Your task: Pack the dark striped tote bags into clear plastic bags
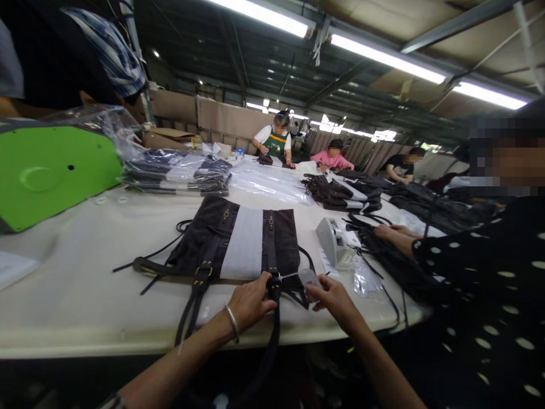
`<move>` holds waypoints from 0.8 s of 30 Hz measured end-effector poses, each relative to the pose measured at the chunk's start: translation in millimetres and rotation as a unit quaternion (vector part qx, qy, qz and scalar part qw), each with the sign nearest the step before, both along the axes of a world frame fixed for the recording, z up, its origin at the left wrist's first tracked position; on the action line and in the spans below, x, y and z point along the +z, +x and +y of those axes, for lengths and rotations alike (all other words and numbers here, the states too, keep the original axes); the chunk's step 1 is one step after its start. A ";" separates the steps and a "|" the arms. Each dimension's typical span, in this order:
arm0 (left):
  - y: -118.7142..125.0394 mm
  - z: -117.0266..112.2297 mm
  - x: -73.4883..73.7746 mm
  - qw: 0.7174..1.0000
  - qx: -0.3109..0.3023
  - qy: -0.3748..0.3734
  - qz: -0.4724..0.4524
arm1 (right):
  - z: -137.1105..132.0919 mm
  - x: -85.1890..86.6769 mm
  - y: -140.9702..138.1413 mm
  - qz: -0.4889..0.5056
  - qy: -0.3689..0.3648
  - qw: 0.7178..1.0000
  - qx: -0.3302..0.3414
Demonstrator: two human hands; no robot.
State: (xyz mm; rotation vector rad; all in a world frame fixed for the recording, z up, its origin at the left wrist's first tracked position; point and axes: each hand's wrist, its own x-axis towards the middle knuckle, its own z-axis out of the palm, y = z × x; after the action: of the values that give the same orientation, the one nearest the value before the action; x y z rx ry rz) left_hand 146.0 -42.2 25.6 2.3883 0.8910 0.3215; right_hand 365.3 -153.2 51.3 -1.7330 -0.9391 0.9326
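A dark brown and white bag lies flat on the pale table, its straps trailing toward me. My left hand, with a metal bangle on the wrist, is closed on a dark strap at the bag's near edge. My right hand pinches a small clear plastic tag joined by a thin white string to the strap's buckle.
A green machine housing stands at left, with bagged goods stacked beside it. A small grey device sits right of the bag. A person in a dotted black top works at right; others sit at the far end.
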 end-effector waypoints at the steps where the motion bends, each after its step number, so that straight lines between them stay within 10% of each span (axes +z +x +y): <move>1: 0.9 1.7 -0.2 1.000 0.004 0.005 -0.018 | 6.8 5.7 4.2 0.004 0.011 1.000 -0.005; 10: 14.3 42.8 20.7 0.991 0.079 0.022 -0.107 | 78.9 54.1 28.0 -0.050 0.096 0.994 -0.031; 24: -0.7 47.1 15.3 0.988 0.067 -0.025 -0.139 | 152.4 46.0 23.4 -0.058 0.109 0.992 -0.018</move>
State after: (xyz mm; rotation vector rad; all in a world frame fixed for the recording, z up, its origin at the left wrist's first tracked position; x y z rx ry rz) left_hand 145.3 4.9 40.9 2.1725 0.9169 0.6593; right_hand 388.7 -0.8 97.3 -1.6246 -1.0414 0.6845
